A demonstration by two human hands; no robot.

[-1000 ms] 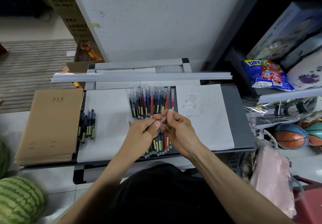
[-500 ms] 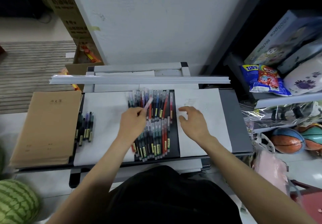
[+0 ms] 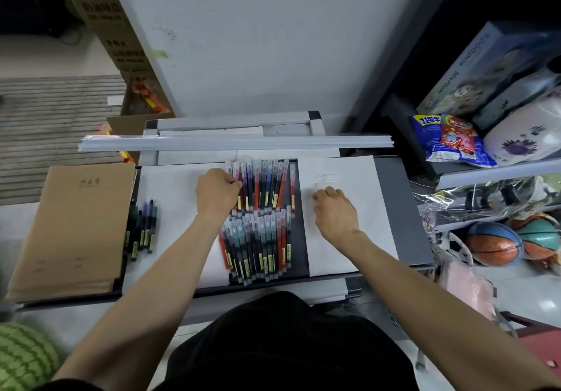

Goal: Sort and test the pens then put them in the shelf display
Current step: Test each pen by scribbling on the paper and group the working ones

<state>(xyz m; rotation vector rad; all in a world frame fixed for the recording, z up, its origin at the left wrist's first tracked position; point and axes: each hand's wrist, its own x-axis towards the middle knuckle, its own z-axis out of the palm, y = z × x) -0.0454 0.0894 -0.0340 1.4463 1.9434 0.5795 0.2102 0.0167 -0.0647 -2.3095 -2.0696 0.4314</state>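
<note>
Plastic pens lie in two rows on the dark tray.
Likely light, stiff, slick, apt to roll: pinch mid-barrel. Left hand curls onto the 12 o'clock row, grip unclear; right hand rests loosely curled, empty, on paper at 3 o'clock.

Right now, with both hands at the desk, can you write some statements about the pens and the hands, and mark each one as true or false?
1. The left hand is at the far row of pens. True.
2. A small group of pens lies beside the brown notebooks. True.
3. The right hand rests on the brown notebooks. False: it rests on the white paper, right of the pens.
4. The pens in the middle form one single row. False: there is also a near row, closer to the person.
5. A basketball lies at the right, off the desk. True.
</note>
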